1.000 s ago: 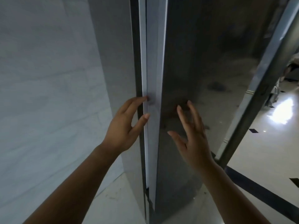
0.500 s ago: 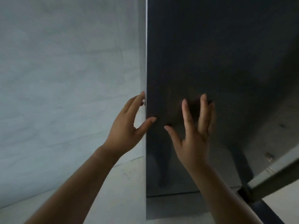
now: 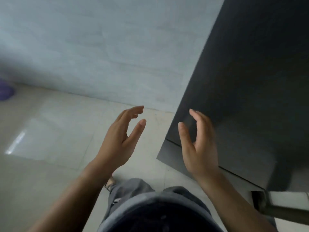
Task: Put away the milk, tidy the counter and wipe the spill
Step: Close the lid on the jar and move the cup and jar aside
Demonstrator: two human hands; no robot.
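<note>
Both hands raised and empty beside a dark appliance front.
A blurred purple object (image 3: 5, 93) lay far left on the glossy pale tiled floor (image 3: 50, 131). The left hand (image 3: 120, 139) hovered over the floor, fingers straight and apart, gripping nothing. The right hand (image 3: 199, 148) hovered before the lower left corner of the tall dark grey appliance front (image 3: 250, 81), fingers loosely bent and apart, gripping nothing. Whether it touched the front could not be told, nor where the milk was.

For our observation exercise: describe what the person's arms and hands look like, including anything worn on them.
Both forearms are bare, with no sleeve in view. The left hand and right hand show no glove, ring, watch or bracelet. Nails look short.
</note>
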